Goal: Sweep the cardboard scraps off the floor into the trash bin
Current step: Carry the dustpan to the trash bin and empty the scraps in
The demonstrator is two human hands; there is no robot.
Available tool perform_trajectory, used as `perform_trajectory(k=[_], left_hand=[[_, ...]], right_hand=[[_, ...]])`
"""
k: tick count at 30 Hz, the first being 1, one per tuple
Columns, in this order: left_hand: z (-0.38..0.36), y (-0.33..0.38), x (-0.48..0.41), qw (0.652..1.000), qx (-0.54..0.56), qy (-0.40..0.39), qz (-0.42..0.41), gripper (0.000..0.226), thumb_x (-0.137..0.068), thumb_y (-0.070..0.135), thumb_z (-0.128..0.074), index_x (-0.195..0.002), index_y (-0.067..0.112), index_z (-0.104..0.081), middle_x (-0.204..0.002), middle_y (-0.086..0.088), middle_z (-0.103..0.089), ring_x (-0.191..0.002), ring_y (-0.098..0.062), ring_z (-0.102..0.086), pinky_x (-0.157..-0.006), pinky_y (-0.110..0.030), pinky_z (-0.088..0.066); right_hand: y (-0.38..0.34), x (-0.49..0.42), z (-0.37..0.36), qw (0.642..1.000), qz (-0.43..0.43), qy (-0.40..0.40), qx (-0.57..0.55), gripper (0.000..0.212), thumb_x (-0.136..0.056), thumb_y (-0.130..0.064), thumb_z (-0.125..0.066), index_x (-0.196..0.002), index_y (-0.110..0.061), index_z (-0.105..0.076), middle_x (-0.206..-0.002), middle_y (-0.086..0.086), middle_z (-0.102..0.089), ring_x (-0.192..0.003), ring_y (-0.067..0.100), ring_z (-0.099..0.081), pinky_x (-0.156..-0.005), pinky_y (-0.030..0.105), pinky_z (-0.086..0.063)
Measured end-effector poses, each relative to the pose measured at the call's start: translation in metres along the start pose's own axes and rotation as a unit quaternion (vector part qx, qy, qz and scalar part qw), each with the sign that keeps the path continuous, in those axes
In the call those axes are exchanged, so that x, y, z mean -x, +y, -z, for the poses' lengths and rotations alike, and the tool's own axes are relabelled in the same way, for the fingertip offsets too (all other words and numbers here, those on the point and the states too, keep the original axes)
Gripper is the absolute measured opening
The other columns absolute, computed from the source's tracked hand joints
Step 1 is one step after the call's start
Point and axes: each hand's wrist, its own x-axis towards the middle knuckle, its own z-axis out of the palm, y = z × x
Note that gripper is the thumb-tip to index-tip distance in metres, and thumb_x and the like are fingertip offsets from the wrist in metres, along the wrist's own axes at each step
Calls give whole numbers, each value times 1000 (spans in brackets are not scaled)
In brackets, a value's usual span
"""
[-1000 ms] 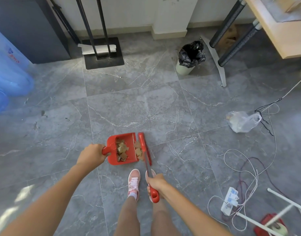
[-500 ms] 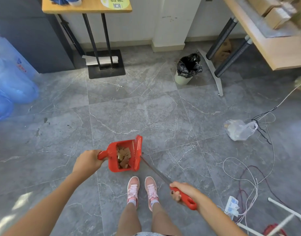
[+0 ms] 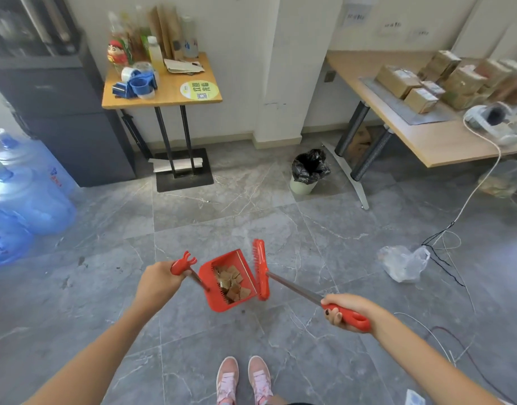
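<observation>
Red plastic fills the middle of what we see: our left hand (image 3: pixel 160 277) is clenched around the grip of the dustpan (image 3: pixel 231 280), and our right hand (image 3: pixel 343 309) is wrapped around the red grip of the brush (image 3: pixel 260 270). We hold both off the floor, out in front of our feet. The cardboard scraps (image 3: pixel 231 283) lie heaped inside the pan, between our two hands and nearer the left one, with the brush head standing on edge just beside the pan's open mouth, as if to fence the load in. We see no scraps on the grey tiles around us, so we judge the sweeping done and the carrying about to start. The trash bin (image 3: pixel 305 171), lined with a black bag, stands well ahead of our hands and a little to the right, beside the leg of the long table (image 3: pixel 421 141). It sits closer to the line of our right hand than our left, yet the pan is in the left, so that arm must reach forward and across. The pan's handle points back toward our left hand and its mouth faces right, toward the brush; tipping it over the bag should mean swinging that mouth forward.
</observation>
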Motion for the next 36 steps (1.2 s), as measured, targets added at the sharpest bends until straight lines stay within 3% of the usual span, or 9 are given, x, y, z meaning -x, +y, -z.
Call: perform_trajectory(k=[3,9,17,21,27,31,36], left_hand=[[9,29,-5,999,19,13,-22,28,-83,29,-72,-58,28,-59,-45,2,-51,-46,-15,-50,-45,-28,-33],[18,92,-20,996,38,37,-72,24,-83,28,-70,-60,20,-64,-44,3,-52,-45,-17,-51,-45,-27,-35],[39,139,-39,990,25,65,-125,19,-84,31,-68,-69,20,-69,-51,1,-62,-51,-16,-60,-50,-28,-43],[48,151,-46,986,43,87,-136,24,-85,26,-68,-61,22,-66,-48,4,-60,-51,-15,-57,-49,-26,-40],[48,168,-61,984,33,87,-155,17,-83,34,-70,-70,22,-70,-57,2,-64,-58,-18,-61,-55,-29,-45],[49,172,-68,983,34,81,-163,14,-82,35,-70,-71,25,-71,-58,4,-64,-58,-18,-62,-54,-29,-45],[51,181,-76,982,11,88,-165,17,-81,35,-70,-69,23,-68,-59,2,-63,-60,-19,-60,-53,-28,-40]], right_hand=[[-20,7,-9,999,26,-1,23,20,-94,-1,-44,-75,-6,-42,-59,7,-41,-26,7,-40,-26,12,-33],[-57,28,-47,991,100,-1,90,24,-94,2,-39,-71,-6,-40,-32,3,-43,-21,6,-39,-27,11,-33],[-79,51,-53,980,176,29,92,21,-89,5,-43,-70,-3,-43,-57,7,-39,-23,7,-39,-29,11,-35],[-86,60,-44,981,178,22,72,18,-90,3,-45,-73,-4,-43,-58,8,-40,-24,7,-40,-29,11,-35],[-100,67,-43,982,182,30,31,19,-91,4,-43,-73,-5,-42,-36,4,-44,-24,7,-40,-28,12,-35],[-108,62,-44,984,171,34,31,18,-90,4,-44,-74,-5,-43,-43,7,-46,-25,8,-41,-28,12,-36],[-121,65,-37,987,156,22,10,19,-92,1,-44,-74,-6,-42,-37,5,-46,-25,7,-42,-27,13,-36]])
